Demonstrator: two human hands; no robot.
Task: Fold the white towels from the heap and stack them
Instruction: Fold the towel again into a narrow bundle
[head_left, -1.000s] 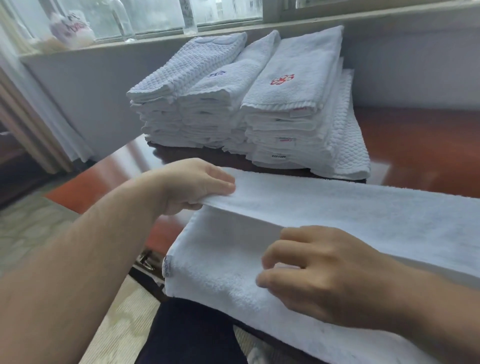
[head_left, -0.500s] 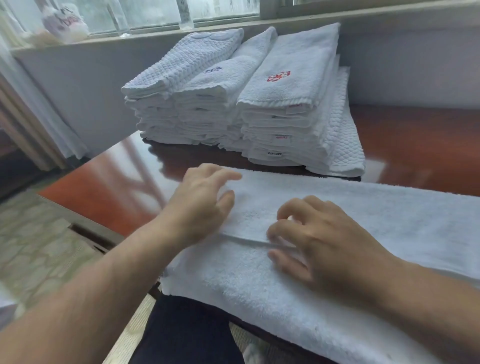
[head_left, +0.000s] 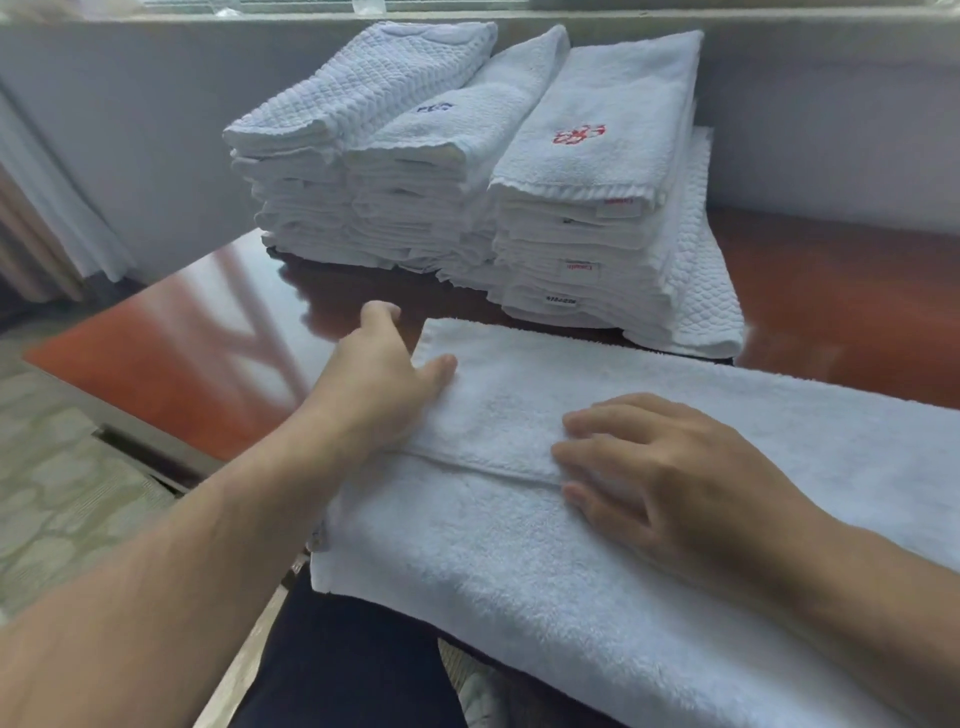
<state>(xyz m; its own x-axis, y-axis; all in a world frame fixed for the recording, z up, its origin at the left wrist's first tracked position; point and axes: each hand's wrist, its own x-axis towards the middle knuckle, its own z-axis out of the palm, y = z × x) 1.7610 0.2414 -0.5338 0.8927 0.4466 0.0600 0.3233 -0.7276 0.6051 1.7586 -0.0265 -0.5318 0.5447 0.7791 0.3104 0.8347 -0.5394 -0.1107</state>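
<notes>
**Hands.** Your right hand (head_left: 670, 478) lies flat with the fingers straight and slightly spread. It presses the hem of the folded-over flap of the white terry towel (head_left: 519, 571). Your left hand (head_left: 379, 379) sits at the towel's left end, thumb flat on the pile. Its fingers are loosely bent past the corner, over the bare table (head_left: 156, 374), and grip nothing.

**Edges and room.** The towel runs from your left hand rightward, past your right hand and out of view. Its near edge overhangs the table edge. Left of your left hand the glossy red-brown tabletop lies open to its corner. Beyond both hands, just past the towel's far edge, three stacks of folded towels (head_left: 415, 218) stand side by side near the wall (head_left: 130, 130).

**Markings.**
- The right stack's top towel carries a red embroidered emblem (head_left: 579, 134).
- The middle stack's top towel carries blue lettering (head_left: 435, 107), too blurred to read.
- The right stack's front shows a red-printed tag (head_left: 578, 267) with a black-printed tag (head_left: 560, 300) below it. Neither is legible.
- The left stack is topped by a waffle-weave towel (head_left: 358, 93).
</notes>
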